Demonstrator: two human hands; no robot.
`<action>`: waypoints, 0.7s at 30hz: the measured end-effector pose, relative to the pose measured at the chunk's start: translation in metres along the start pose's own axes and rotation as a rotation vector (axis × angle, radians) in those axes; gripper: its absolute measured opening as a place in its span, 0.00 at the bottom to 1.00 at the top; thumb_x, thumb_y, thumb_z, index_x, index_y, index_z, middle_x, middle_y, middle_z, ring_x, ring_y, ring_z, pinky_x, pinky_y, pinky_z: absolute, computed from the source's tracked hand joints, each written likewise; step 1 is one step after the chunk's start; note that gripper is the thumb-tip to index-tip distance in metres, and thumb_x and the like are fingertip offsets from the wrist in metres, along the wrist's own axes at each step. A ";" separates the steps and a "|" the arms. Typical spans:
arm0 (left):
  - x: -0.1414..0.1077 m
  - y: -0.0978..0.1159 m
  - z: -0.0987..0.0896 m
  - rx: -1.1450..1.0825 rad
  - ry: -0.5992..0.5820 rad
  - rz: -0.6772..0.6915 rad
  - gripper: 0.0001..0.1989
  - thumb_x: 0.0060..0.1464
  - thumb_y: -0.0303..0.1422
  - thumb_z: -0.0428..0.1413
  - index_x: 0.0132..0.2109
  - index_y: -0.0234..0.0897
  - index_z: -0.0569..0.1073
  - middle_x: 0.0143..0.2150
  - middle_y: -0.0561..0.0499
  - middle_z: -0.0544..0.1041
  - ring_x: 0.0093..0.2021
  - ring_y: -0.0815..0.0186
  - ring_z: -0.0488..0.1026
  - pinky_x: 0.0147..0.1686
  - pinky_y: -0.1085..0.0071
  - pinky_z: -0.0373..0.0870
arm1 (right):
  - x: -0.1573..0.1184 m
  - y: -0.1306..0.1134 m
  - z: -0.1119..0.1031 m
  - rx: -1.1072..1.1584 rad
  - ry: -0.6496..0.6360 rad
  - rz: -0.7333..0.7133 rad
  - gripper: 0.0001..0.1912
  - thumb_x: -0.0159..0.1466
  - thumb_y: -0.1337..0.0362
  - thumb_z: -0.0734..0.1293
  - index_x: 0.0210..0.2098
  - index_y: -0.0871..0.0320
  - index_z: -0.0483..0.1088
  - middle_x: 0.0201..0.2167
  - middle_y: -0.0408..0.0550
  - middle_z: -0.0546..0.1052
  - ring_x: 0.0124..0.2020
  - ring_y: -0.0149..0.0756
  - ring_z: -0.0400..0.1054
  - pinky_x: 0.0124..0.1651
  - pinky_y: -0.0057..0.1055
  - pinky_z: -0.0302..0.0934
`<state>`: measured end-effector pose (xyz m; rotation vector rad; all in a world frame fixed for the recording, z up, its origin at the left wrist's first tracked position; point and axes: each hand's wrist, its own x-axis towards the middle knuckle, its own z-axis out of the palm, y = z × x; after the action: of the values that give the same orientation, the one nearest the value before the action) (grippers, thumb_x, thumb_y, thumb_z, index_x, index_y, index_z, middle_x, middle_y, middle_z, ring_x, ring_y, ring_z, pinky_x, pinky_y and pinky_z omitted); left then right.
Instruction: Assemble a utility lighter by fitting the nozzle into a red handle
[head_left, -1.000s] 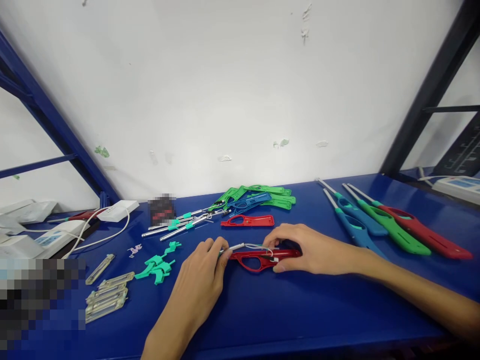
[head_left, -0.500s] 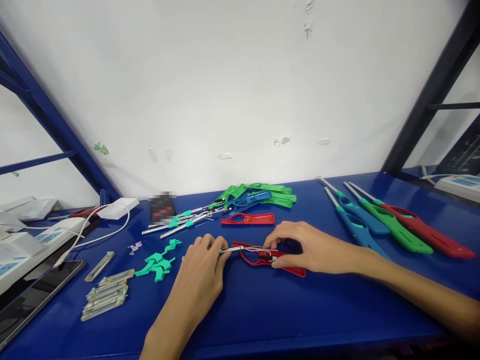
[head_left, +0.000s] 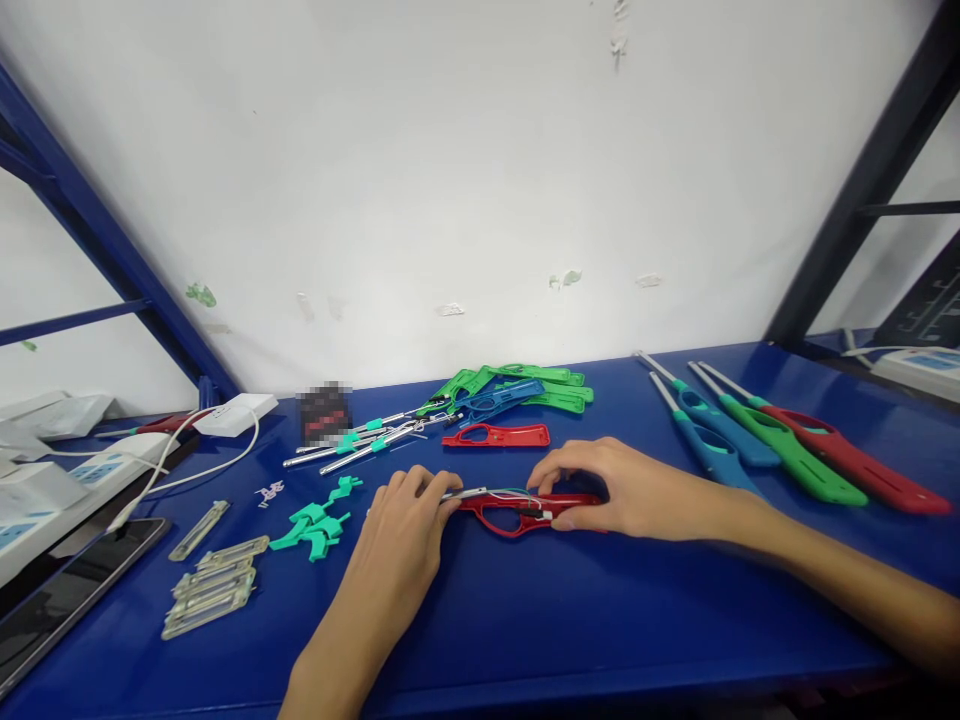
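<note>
Between my hands lies a red handle shell [head_left: 501, 522] with a trigger loop, thin wires and a small black part in it. My left hand [head_left: 409, 525] is closed on a metal rod [head_left: 471, 493] at the shell's left end; the rod's far part is hidden under the hand. My right hand [head_left: 600, 490] grips the right part of the red shell between thumb and fingers, near the white tip of the black part. Behind them, a second red shell half [head_left: 506, 436] lies flat on the blue table [head_left: 525, 630].
Green shells [head_left: 555, 390], a blue shell [head_left: 501, 400] and metal rods [head_left: 367, 455] lie behind. Teal pieces [head_left: 315, 525] and clear tanks [head_left: 214, 590] sit left, beside a phone [head_left: 67, 600]. Several long lighters [head_left: 810, 460] lie right. A power strip [head_left: 97, 475] is far left.
The red shell has turned from slanting to nearly level and shifted slightly left, its left end now at my left fingers. My right hand has moved slightly with it.
</note>
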<state>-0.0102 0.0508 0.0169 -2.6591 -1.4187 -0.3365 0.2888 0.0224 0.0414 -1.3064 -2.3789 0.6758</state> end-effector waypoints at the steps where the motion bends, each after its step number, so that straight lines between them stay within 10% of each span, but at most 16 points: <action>1: 0.000 0.000 0.000 -0.007 0.003 0.006 0.12 0.71 0.34 0.59 0.57 0.37 0.76 0.52 0.47 0.79 0.48 0.60 0.79 0.50 0.57 0.80 | 0.000 0.001 0.000 0.000 0.004 0.001 0.20 0.72 0.49 0.71 0.56 0.56 0.74 0.54 0.52 0.78 0.53 0.44 0.74 0.58 0.50 0.70; 21: -0.003 0.005 -0.005 -0.072 0.021 0.020 0.07 0.70 0.32 0.59 0.52 0.36 0.77 0.49 0.48 0.79 0.47 0.62 0.78 0.49 0.59 0.79 | 0.000 0.006 -0.004 -0.063 -0.011 0.042 0.19 0.72 0.50 0.70 0.54 0.57 0.74 0.52 0.51 0.78 0.50 0.43 0.75 0.55 0.48 0.71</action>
<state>-0.0084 0.0442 0.0211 -2.7158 -1.3986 -0.4198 0.2945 0.0260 0.0412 -1.3850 -2.4058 0.6258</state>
